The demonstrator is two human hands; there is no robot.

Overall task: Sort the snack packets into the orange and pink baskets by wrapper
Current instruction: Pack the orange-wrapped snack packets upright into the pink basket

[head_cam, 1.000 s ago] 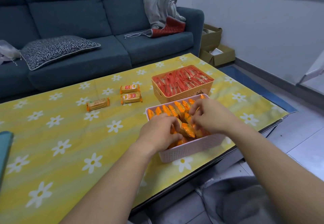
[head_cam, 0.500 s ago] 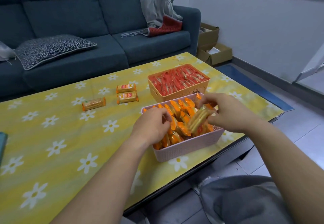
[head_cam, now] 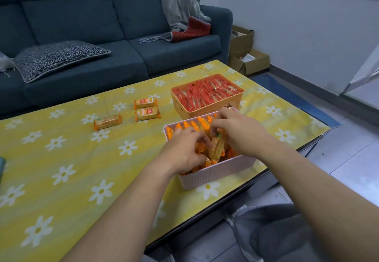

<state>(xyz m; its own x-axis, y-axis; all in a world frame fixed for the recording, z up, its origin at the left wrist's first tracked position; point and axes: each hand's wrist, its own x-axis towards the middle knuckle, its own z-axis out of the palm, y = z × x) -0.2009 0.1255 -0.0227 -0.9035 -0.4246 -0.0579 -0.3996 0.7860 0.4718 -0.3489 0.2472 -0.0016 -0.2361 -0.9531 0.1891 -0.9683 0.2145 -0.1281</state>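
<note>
The pink basket stands near the table's front edge, filled with orange-wrapped packets. Behind it the orange basket is packed with red-wrapped packets. My right hand grips one orange-wrapped packet, held on end over the pink basket. My left hand rests inside the same basket, fingers curled among the packets; whether it grips one is hidden. Three orange-wrapped packets lie loose on the cloth: one to the left, two side by side nearer the orange basket.
The table carries a yellow cloth with white daisies. A blue sofa with cushions runs along the far side. Cardboard boxes sit on the floor at the right. A dark teal object pokes in at the left edge.
My right hand lifted a packet out of the pink basket's pile, then brought it back down toward the middle. My left hand stayed in the basket.
</note>
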